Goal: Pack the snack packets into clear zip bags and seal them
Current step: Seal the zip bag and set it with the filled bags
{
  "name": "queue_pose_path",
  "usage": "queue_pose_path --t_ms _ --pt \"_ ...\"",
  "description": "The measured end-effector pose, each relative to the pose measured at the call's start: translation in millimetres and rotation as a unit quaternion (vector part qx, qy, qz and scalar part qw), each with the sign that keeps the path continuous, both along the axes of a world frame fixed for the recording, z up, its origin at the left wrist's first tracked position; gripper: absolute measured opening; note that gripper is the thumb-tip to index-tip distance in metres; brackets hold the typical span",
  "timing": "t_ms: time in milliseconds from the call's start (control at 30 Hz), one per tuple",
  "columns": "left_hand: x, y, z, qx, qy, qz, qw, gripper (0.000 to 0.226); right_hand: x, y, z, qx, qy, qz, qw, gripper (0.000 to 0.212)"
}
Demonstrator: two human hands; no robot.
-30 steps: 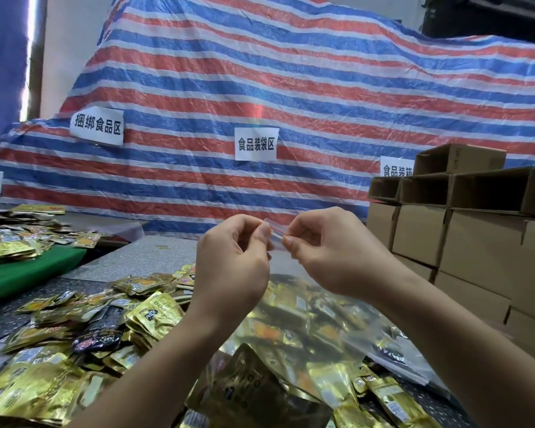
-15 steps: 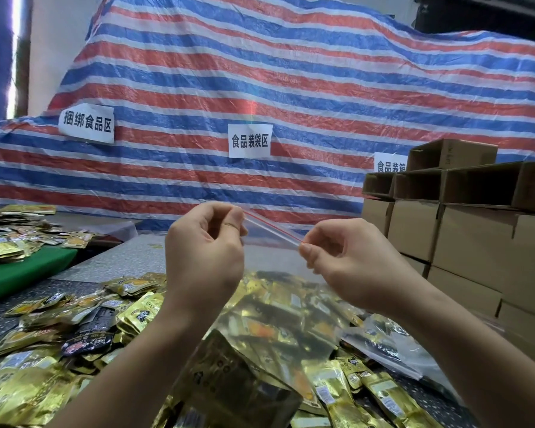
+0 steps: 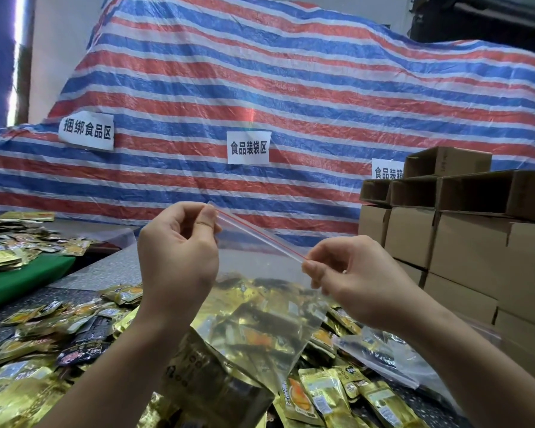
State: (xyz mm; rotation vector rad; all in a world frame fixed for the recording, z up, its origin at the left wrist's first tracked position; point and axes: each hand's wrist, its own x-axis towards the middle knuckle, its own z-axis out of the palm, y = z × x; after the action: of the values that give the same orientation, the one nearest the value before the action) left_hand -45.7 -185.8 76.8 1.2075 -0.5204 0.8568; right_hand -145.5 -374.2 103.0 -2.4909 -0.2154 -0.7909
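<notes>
I hold a clear zip bag point(image 3: 260, 307) up in front of me, filled with gold snack packets. Its red-lined zip strip point(image 3: 260, 236) runs taut between my hands. My left hand point(image 3: 176, 257) pinches the strip's left end between thumb and fingers. My right hand point(image 3: 352, 279) pinches the right end, lower down. Loose gold and black snack packets point(image 3: 59, 335) lie heaped on the table below and to the left of the bag.
Stacked cardboard boxes point(image 3: 460, 242) stand at the right. A striped tarpaulin point(image 3: 291, 88) with paper signs covers the back. More packets lie on a green surface point(image 3: 19, 282) at far left. Another clear bag point(image 3: 377, 356) lies under my right forearm.
My hands have drawn apart along the zip strip: the left went up and left, the right down and right. The strip now shows stretched between them.
</notes>
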Motion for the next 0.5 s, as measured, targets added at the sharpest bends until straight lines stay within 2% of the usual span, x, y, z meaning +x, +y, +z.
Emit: queue_pose_path --t_ms 100,267,500 --pt "-0.9 2.6 1.3 -0.005 0.0 0.005 1.0 0.019 0.5 -1.5 2.1 0.019 0.016 0.018 1.0 0.013" --pt "-6.5 3.4 5.3 -0.015 0.019 -0.013 1.0 0.019 -4.6 -4.1 8.0 0.019 0.049 0.019 0.998 0.021" --pt "-14.1 0.4 10.2 0.039 0.037 -0.012 0.998 0.019 -20.0 -12.0 10.0 0.02 0.035 -0.008 0.999 0.016"
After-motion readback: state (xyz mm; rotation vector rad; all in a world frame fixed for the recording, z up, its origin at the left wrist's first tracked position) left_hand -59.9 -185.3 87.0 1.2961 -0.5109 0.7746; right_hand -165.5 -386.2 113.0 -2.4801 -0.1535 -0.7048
